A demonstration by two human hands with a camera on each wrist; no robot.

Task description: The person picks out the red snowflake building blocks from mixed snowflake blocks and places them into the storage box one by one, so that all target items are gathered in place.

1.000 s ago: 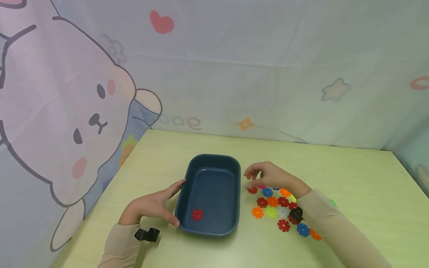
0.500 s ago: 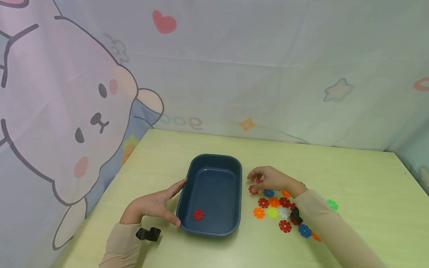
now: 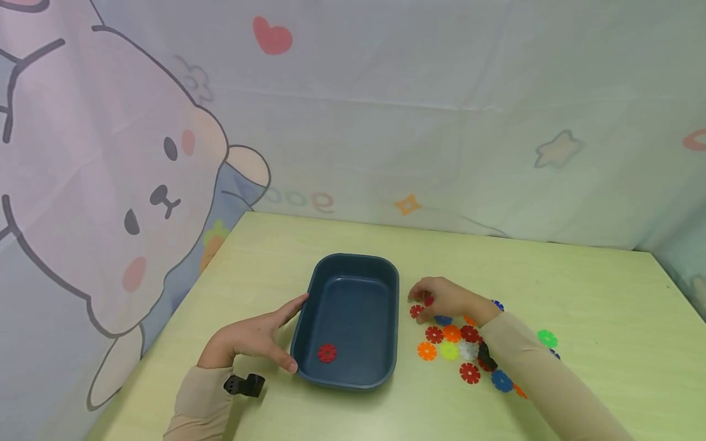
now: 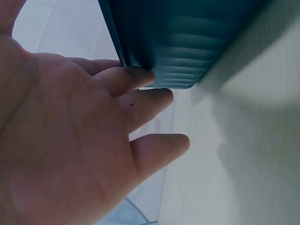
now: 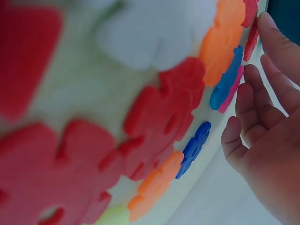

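Observation:
My left hand rests against the left side of a dark blue tray, thumb at its near left corner. In the left wrist view, the extended fingers lie along the tray's outer wall. A red plastic snowflake disc lies inside the tray. Right of the tray, my right hand reaches low over the scattered discs, fingers bent. Its thumb is beside a red disc; a reddish piece shows between thumb and fingers. The right wrist view shows no disc held, and a pink disc near the fingertips.
Several orange, red, white, yellow and blue discs lie right of the tray, some under the right forearm. A green disc lies farther right. Behind the pale table hangs a printed cloth.
My right hand has shifted slightly right and nearer, down among the discs. The left hand and tray keep their places, and the red disc stays in the tray.

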